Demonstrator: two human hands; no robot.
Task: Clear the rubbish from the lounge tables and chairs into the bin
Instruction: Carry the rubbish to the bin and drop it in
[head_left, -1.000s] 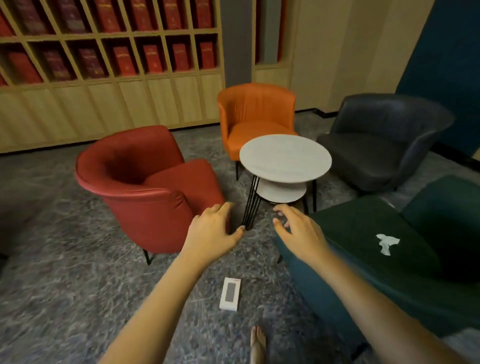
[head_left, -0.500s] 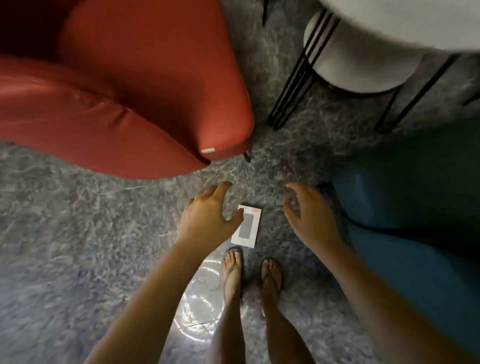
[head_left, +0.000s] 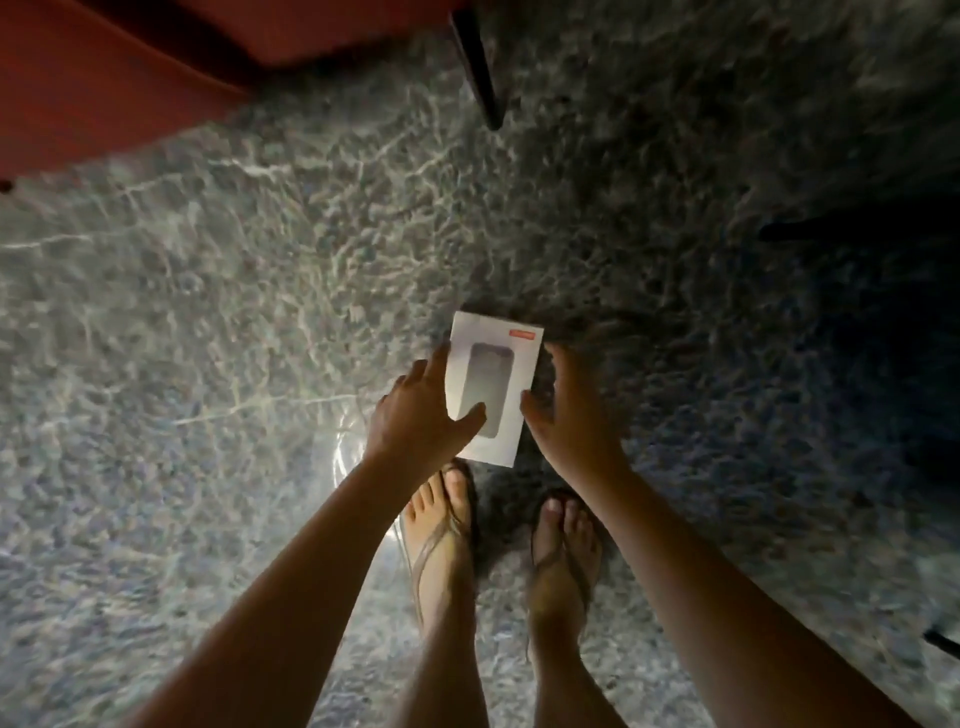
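Note:
A flat white box (head_left: 493, 374) with a grey phone picture and a small red label lies on the grey carpet just ahead of my sandalled feet. My left hand (head_left: 421, 415) is at its left edge, fingers fairly straight, thumb lying across the box's lower face. At the box's right edge is my right hand (head_left: 571, 410), fingers loosely curved, thumb tip touching the side. Neither hand has closed round the box, which looks flat on the floor. No bin is in view.
The red armchair's underside (head_left: 104, 78) fills the top left, and a black chair leg (head_left: 480, 67) stands at top centre. Dark shadow covers the carpet on the right. My two feet (head_left: 498, 551) stand right behind the box.
I have bent down from looking at the chairs and tables to the floor. Both hands dropped from mid-air and now flank the white box, the left thumb over its face.

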